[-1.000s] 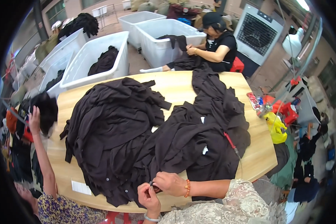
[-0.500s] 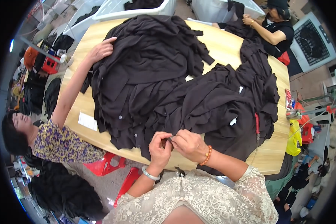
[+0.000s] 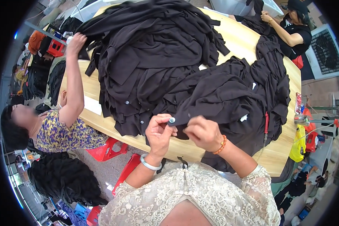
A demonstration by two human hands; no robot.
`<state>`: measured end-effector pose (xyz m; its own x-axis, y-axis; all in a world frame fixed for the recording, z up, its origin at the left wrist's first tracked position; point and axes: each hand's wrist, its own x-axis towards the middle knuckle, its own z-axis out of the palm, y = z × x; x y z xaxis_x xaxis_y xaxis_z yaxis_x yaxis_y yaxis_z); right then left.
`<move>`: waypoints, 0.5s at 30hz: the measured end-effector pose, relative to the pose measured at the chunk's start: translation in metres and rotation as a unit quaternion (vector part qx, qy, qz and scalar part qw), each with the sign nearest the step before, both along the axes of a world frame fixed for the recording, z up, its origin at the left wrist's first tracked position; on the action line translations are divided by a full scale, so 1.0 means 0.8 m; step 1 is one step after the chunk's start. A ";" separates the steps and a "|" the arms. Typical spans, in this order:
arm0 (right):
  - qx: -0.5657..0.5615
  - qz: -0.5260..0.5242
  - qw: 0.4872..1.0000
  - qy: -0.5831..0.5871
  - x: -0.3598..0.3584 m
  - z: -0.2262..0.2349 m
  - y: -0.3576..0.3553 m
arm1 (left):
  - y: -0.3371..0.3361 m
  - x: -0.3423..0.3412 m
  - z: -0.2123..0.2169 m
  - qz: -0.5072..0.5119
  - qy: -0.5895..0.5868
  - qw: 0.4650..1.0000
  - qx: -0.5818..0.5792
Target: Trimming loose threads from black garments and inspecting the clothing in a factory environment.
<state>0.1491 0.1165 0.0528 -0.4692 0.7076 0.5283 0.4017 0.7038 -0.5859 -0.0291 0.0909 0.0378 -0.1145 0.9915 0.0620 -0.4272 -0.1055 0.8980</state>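
Note:
My left hand [image 3: 159, 132] pinches the edge of a dark garment [image 3: 211, 101] between thumb and fingers. A small shiny button [image 3: 172, 120] shows at those fingertips, on the cloth. Apart from it, to the right, my right hand [image 3: 205, 132] is raised above the garment's near edge. Its fingers are curled together and somewhat blurred, so anything small in them cannot be made out. The garment spreads away from me over the table, with white labels showing on it. Beside it lies a red-handled tool [image 3: 266, 123] with a cord.
A big heap of dark garments [image 3: 150, 56] covers much of the wooden table [image 3: 278, 160]. At the left a co-worker's hand [image 3: 76, 44] grips cloth from the heap. Another person [image 3: 290, 32] handles dark cloth at the far right. A white paper [image 3: 93, 106] lies on the left.
My hands have parted, the right one moving right, and the button now shows at my left fingertips. The left co-worker's hand has drawn cloth outward from the heap. The view has shifted slightly.

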 end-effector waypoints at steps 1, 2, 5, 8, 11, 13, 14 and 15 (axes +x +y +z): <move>-0.038 -0.045 0.998 0.007 0.003 0.002 0.005 | 0.003 -0.004 0.006 0.000 0.002 1.000 0.014; -0.120 -0.106 0.987 -0.006 0.014 -0.005 0.007 | 0.006 -0.005 0.013 -0.016 -0.015 1.000 0.017; -0.111 -0.248 0.958 -0.087 0.038 -0.023 0.044 | 0.004 -0.012 0.042 -0.090 -0.021 0.995 0.040; -0.200 -0.183 0.950 -0.156 0.062 -0.051 0.075 | 0.001 -0.019 0.041 -0.190 0.066 0.974 0.101; -0.376 -0.046 0.925 0.030 0.055 0.004 0.064 | 0.015 -0.010 0.020 -0.170 0.339 0.923 0.069; -0.427 0.150 0.890 0.054 0.035 0.062 0.043 | 0.013 0.002 0.013 -0.179 0.371 0.910 0.054; -0.467 0.214 0.854 0.087 0.019 0.077 0.028 | -0.004 0.004 -0.010 -0.189 0.352 0.915 0.066; -0.493 0.264 0.822 0.112 0.009 0.074 0.014 | -0.021 0.014 -0.030 -0.214 0.216 0.953 0.015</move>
<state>0.1561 0.1276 0.1124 -0.8176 0.5722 -0.0641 -0.0023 -0.1145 -0.9934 -0.0180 0.0739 0.0138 0.3419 0.9388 0.0407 -0.0287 -0.0328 0.9990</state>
